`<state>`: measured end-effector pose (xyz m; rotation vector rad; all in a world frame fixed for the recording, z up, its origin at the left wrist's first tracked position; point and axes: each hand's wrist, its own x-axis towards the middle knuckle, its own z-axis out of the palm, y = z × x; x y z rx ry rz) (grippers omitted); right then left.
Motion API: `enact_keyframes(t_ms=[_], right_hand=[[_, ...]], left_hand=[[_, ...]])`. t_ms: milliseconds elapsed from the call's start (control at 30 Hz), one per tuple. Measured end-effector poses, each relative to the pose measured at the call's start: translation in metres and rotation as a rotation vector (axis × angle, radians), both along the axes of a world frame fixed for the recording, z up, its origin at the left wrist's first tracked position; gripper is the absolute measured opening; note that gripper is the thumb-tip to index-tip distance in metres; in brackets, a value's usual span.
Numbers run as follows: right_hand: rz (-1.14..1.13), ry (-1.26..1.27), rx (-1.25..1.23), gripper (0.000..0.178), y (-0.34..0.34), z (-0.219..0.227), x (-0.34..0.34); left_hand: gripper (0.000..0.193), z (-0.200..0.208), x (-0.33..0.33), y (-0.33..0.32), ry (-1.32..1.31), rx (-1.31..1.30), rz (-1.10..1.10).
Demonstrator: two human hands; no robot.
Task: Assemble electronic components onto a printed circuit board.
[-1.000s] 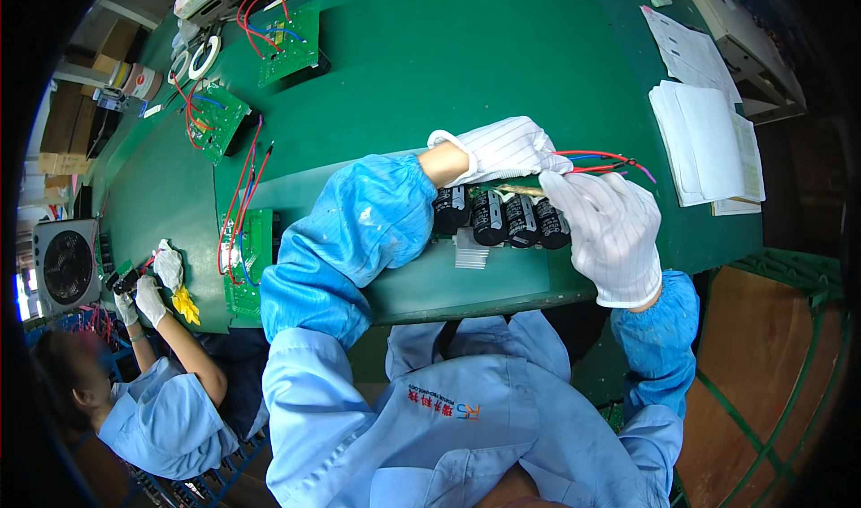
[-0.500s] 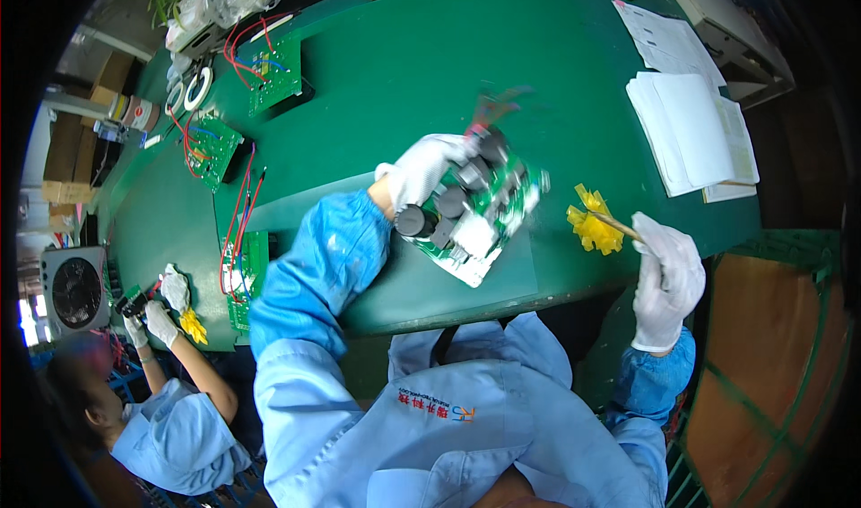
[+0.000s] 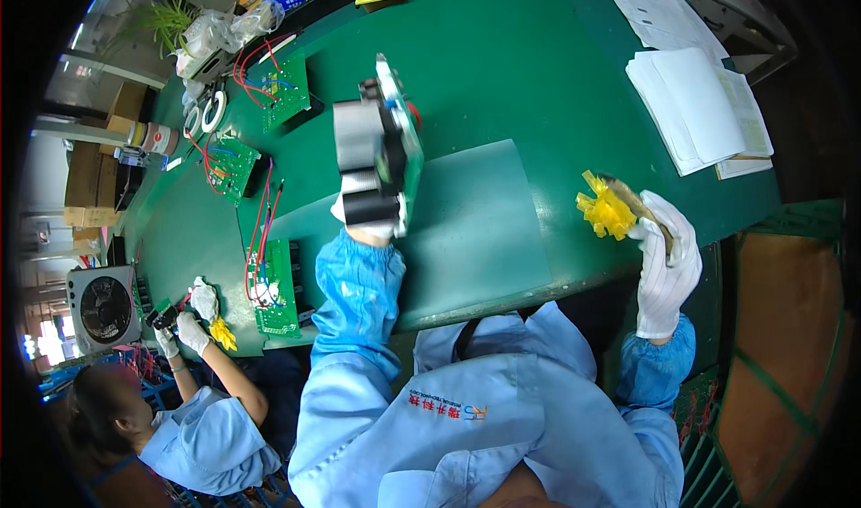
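My left hand (image 3: pixel 366 233), in a white glove, is closed round a green circuit board (image 3: pixel 413 160) above the table. The board stands on edge, with its large black and grey components (image 3: pixel 359 136) facing left; most of the hand's fingers are hidden behind it. My right hand (image 3: pixel 668 270), also gloved in white, is shut on a slim brown tool (image 3: pixel 647 210) that looks like a brush, its end blurred. Right beside the tool's tip is a crumpled bunch of yellow strips (image 3: pixel 606 210). I cannot tell whether they touch.
Several circuit boards with red and blue wires (image 3: pixel 280 288) lie along the left. Stacked papers (image 3: pixel 686 118) occupy the right, and white tape rolls (image 3: pixel 213 111) the far left. A translucent sheet (image 3: pixel 484 212) covers the near table. At lower left, a co-worker (image 3: pixel 202 432) handles a small dark part.
My left hand has swung the board leftward and tipped it up on edge. My right hand has turned the brown tool, and its tip has lifted along the yellow strips. The whole view has shifted slightly.
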<state>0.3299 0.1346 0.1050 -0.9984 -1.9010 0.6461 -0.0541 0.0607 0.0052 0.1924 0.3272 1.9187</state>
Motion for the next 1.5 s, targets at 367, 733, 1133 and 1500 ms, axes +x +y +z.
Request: enact_keyframes(t_ms=[367, 733, 1133, 1500], right_hand=[[0.408, 0.161, -0.607, 0.039, -0.022, -0.009, -0.072], [0.116, 0.136, -0.156, 0.05, 0.007, -0.074, -0.072], [0.596, 0.037, -0.123, 0.032, 0.006, -0.06, -0.111], [-0.027, 0.489, -0.638, 0.047, 0.033, -0.037, -0.073]], left_hand=[[0.035, 0.029, 0.072, -0.006, 0.425, -0.308, 0.046], [0.034, 0.048, 0.112, -0.007, 0.143, -0.173, 0.219], [0.048, -0.006, 0.028, -0.002, 0.533, -0.432, 0.676], [0.049, 0.016, 0.036, -0.006, 0.715, -0.479, 0.566]])
